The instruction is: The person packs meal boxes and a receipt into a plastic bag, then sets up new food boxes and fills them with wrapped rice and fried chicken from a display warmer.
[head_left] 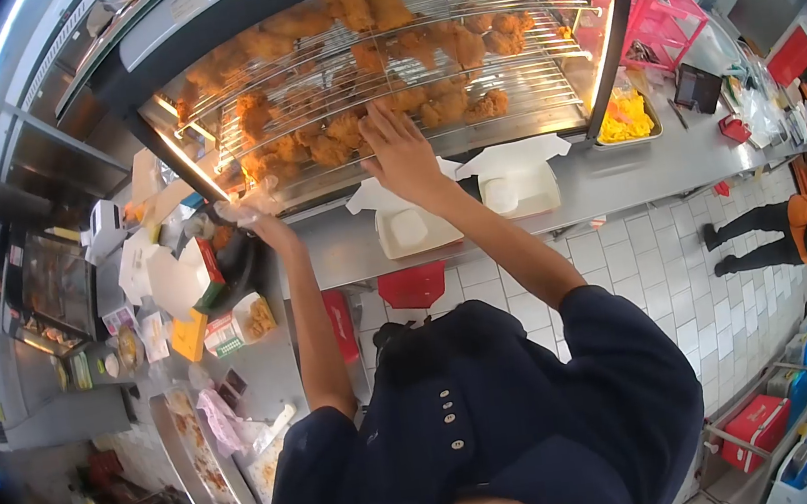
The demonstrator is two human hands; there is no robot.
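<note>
My right hand (404, 154) lies with its fingers stretched out at the front of the heated display cabinet (549, 123), before the lower rack. Several pieces of fried chicken (334, 140) sit on the wire racks inside. My left hand (262, 221) is at the cabinet's lower left corner, with clear plastic about its fingers. The plastic and blur hide whether it holds anything. Below my right hand, an open white carton (418, 230) stands on the steel counter (324, 262). A second open carton (519, 187) stands to its right.
Left of me are a yellow box (190, 336), a carton with food (239, 325) and a steel tray (202, 458) with crumbs. A tray of yellow packets (626, 116) and a pink basket (662, 19) are at right. Another person (789, 230) stands on the tiled floor.
</note>
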